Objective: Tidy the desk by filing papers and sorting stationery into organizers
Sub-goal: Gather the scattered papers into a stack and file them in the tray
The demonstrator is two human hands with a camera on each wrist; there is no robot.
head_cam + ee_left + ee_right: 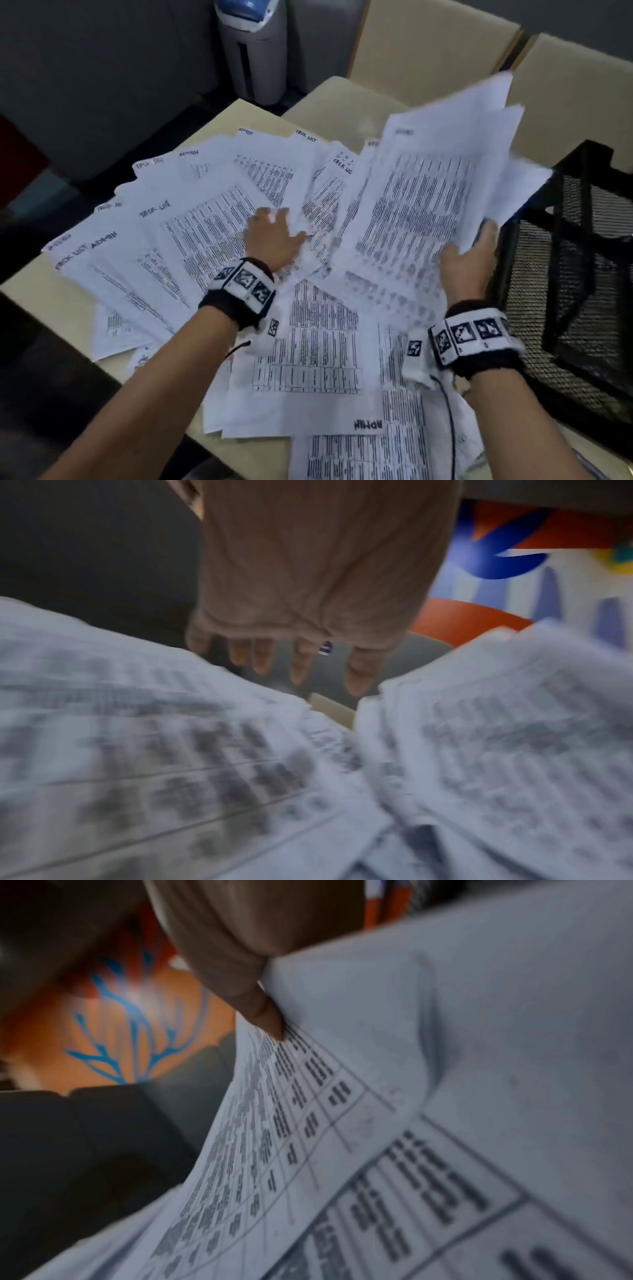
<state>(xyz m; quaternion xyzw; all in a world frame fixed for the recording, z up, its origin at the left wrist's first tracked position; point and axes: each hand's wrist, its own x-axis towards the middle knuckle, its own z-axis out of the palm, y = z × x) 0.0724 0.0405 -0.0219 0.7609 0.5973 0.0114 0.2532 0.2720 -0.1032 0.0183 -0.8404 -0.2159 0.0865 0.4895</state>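
- While the right hand (467, 260) holds a lifted sheaf of printed sheets (431, 192) by its near right edge, thumb (263, 1012) pressed on the top page, that sheaf tilts up and away from the desk (44, 298).
- Left of this grip, the left hand (272, 240) rests palm down with fingers (301, 661) straight and spread on the loose papers (191, 219), grasping nothing.
- Those papers fan out across the desk to the left of and in front of the left hand, and more lie under both forearms; several bear handwritten headings such as "ADMIN" and "TASK LIST".
- Just right of the right hand stands a black wire-mesh organizer (568, 260), close beside the held sheaf's lower corner; whether they touch cannot be told.
- Both wrists wear black bands with patterned white markers (245, 284).
- Beyond the raised sheaf are beige chairs (428, 51) and a grey-and-blue appliance (253, 51) on the floor.
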